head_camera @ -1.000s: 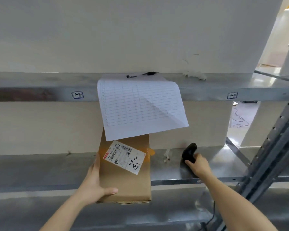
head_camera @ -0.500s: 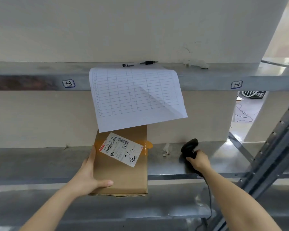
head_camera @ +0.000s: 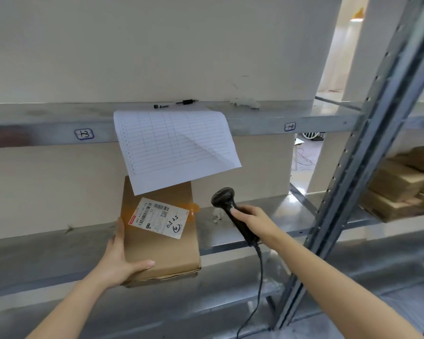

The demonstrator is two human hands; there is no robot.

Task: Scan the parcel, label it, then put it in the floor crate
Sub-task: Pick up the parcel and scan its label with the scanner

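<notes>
Held the parcel [head_camera: 157, 248] up in the left hand [head_camera: 119, 259], in front of the lower shelf [head_camera: 47, 245], printed face toward the camera. Top edge tucked behind the ruled sheet [head_camera: 174, 148] hanging from the upper shelf. Could not tell whether the far end rested on the shelf or hung free.

Clamped the lower-left corner with the left fingers [head_camera: 142, 264]: thumb laid across the front face, palm along the side edge, the rest hidden behind. Closed the right hand [head_camera: 251, 216] round the handle of the black scanner [head_camera: 228, 206], head raised just beside the parcel's right edge and apart from it, cable [head_camera: 257, 277] trailing down. Not yet aimed squarely at the white label [head_camera: 158, 217], by the look of it.

Judged light: carried at one corner by a single hand with no sag. Looked stiff, a flat plain-cardboard box with crisp edges, though slightly crushed and split along the bottom rim, so best not pinched there. Matte card, unlikely to slip; smoother over the orange tape [head_camera: 194, 211] beneath the label. Contents unknown, so fragility not to be ruled out.

Best taken along the long side edges or from beneath, palm flat, keeping fingers off the barcode during the scan. Better supported with both hands for the lowering to the floor crate, which was out of view.
</notes>
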